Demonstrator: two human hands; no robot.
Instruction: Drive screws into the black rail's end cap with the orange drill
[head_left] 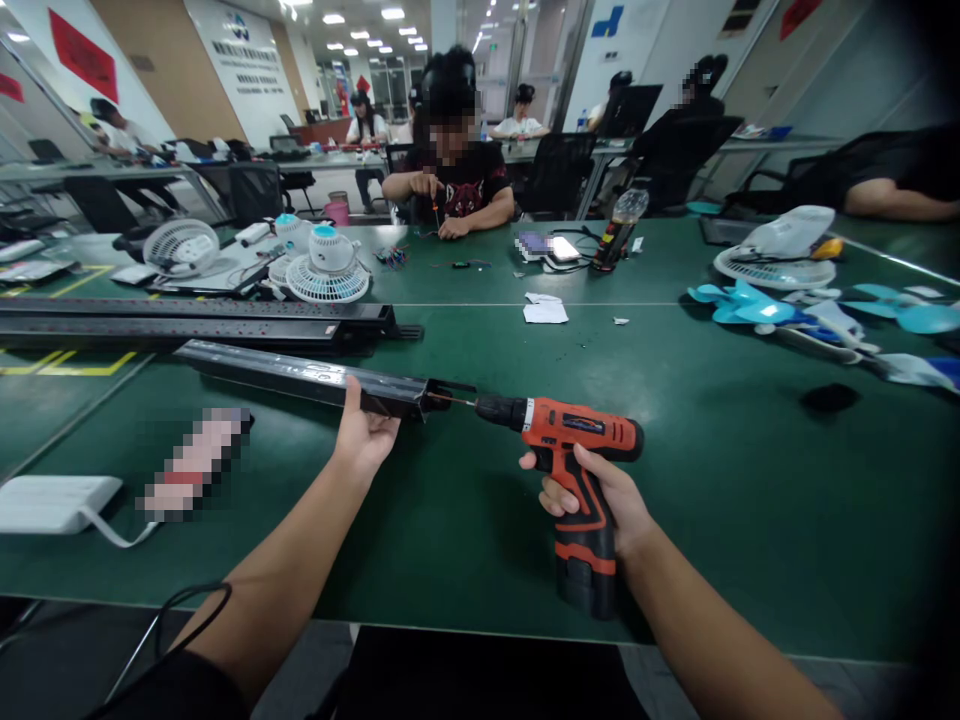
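Observation:
My left hand [366,432] grips the near end of a long black power strip [300,375] that lies on the green table [465,520]. My right hand [592,495] is wrapped round the handle of an orange and black cordless drill [574,440]. The drill points left and its thin bit meets the end cap of the strip. The drill's battery base hangs just above the table.
Two more black power strips [195,320] lie behind. Small white fans [326,265] stand at the back left, blue fan blades [757,305] and a fan base at the right. A white power bank [52,500] sits at the near left. A person across the table works with a screwdriver.

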